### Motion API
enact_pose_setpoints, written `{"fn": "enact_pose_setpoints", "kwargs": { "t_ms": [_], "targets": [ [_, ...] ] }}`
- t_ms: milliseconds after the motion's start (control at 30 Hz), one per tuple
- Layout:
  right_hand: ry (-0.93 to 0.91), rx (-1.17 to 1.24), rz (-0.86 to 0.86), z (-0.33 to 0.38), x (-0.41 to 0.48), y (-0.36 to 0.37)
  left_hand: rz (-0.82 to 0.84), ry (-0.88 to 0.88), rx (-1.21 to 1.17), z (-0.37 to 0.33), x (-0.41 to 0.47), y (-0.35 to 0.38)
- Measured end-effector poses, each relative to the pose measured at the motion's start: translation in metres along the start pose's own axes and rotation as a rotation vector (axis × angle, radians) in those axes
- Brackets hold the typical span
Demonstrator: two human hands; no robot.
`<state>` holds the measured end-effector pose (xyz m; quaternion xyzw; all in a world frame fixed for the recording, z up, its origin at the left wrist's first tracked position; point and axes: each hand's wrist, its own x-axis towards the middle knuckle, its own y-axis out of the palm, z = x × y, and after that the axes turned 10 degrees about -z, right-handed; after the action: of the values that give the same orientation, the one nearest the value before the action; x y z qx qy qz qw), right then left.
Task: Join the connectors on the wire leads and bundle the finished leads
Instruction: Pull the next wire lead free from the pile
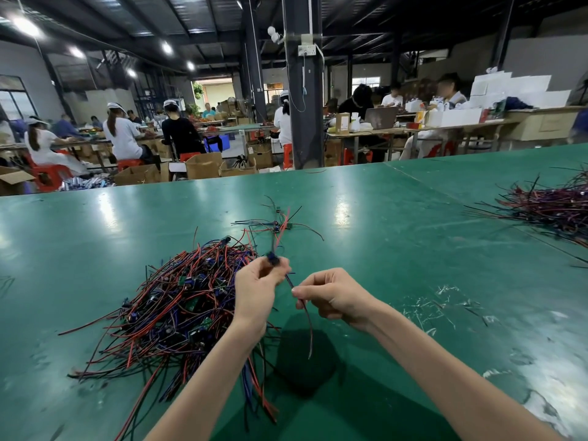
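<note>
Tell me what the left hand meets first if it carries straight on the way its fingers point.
Likely the small scatter of leads lying beyond the left hand on the green table; the hand may pass over them, since height is unclear.

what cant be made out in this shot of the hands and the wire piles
Head view:
Connector at the left hand's fingertips: motion-blurred and half covered by fingers, so joined or not is unclear.
Wire lead pinched by the right hand: its gripped stretch is hidden by the fingers.
Far pile of leads: cut off by the right frame edge.
Parts in the near pile: too small to identify.
</note>
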<state>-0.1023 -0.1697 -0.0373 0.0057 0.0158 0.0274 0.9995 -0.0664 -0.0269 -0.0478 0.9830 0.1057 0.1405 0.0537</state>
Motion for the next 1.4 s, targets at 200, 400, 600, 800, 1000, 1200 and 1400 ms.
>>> {"fn": "enact_pose_setpoints", "kwargs": {
  "t_ms": [200, 400, 600, 800, 1000, 1200, 1400],
  "targets": [
    [0.024, -0.139, 0.096, -0.005, -0.004, 0.010, -0.191, -0.081, -0.058, -0.002, 0.021, -0.020],
    [0.032, -0.252, 0.150, -0.008, -0.003, 0.006, -0.194, -0.109, -0.070, 0.003, 0.021, -0.019],
    [0.051, -0.494, 0.189, -0.003, -0.001, -0.005, -0.090, -0.124, -0.104, 0.004, 0.015, -0.009],
    [-0.148, -0.368, -0.089, -0.007, 0.008, -0.004, 0.071, -0.193, -0.060, 0.011, -0.007, 0.007],
    [-0.082, -0.391, -0.149, -0.016, 0.015, -0.008, 0.107, -0.256, -0.074, 0.018, -0.017, 0.011],
    [-0.046, -0.393, -0.484, -0.007, 0.026, -0.043, 0.132, -0.354, -0.120, 0.020, -0.018, 0.014],
    [0.229, -1.036, -0.511, -0.006, 0.021, -0.087, 0.159, -0.297, -0.041, 0.020, -0.018, 0.011]
  ]
}}
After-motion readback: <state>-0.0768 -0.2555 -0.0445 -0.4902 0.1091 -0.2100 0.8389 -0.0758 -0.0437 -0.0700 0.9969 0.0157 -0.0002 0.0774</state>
